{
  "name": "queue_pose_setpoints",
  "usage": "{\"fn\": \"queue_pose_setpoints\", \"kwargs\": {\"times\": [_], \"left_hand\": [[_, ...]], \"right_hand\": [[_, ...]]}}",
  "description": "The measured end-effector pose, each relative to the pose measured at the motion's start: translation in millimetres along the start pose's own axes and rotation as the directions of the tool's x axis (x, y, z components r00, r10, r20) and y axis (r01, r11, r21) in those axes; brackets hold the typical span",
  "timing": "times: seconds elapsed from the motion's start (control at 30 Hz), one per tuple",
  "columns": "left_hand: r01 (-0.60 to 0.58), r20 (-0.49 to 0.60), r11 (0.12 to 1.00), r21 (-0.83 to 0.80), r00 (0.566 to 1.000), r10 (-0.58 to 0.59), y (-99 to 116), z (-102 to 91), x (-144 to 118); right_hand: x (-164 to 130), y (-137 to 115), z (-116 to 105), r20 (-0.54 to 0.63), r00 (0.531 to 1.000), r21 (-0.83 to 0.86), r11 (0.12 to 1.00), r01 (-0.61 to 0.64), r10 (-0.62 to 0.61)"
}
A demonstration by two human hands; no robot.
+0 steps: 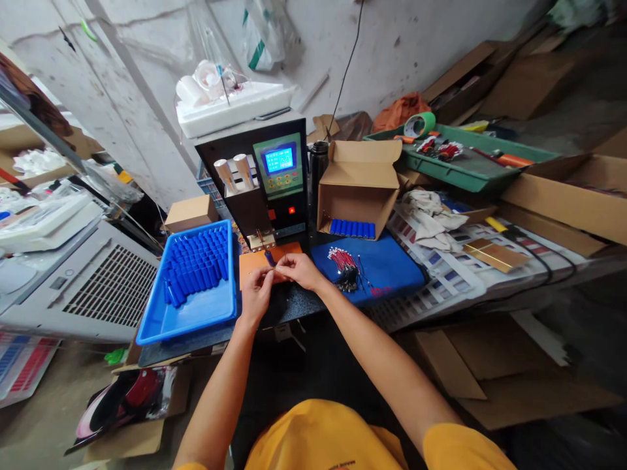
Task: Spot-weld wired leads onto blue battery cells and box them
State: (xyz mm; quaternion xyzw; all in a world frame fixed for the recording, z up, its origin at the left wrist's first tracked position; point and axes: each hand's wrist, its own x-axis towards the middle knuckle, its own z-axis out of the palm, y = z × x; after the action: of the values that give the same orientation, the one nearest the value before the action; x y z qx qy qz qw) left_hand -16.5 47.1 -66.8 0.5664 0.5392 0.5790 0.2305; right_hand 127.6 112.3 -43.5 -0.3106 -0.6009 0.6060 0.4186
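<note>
My left hand point(255, 290) and right hand point(298, 269) meet over the orange pad point(255, 262), fingertips pinched on a small blue cell point(270, 258) — it pokes up between them, just below the welder point(267, 179).

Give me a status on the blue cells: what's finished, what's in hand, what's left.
Looks done: a row of blue cells lies in the cardboard box. In hand: both hands, left and right, pinch one cell on the orange pad under the machine; how firm each grip is can't be told. Left: the blue tray holds a heap of cells, and a bundle of wires waits on the blue mat.
</note>
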Motion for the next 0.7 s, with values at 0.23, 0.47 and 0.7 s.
{"fn": "queue_pose_setpoints", "kwargs": {"times": [0.23,0.47,0.7], "left_hand": [[-0.237,0.201,0.939,0.249,0.961,0.189,-13.8,-11.2,17.4],[-0.266,0.242,0.931,0.250,0.948,0.206,-18.4,-6.3,23.8],[-0.057,0.180,0.996,0.065,0.983,0.045,-18.4,-4.7,25.7]], "right_hand": [[1.1,-3.1,-4.9,-0.069,0.997,0.060,0.997,-0.041,0.045],[-0.1,-5.4,-6.1,-0.127,0.987,0.147,0.986,-0.077,0.096],[2.5,-4.2,-3.6,-0.198,0.973,0.173,0.981,-0.085,0.120]]}}
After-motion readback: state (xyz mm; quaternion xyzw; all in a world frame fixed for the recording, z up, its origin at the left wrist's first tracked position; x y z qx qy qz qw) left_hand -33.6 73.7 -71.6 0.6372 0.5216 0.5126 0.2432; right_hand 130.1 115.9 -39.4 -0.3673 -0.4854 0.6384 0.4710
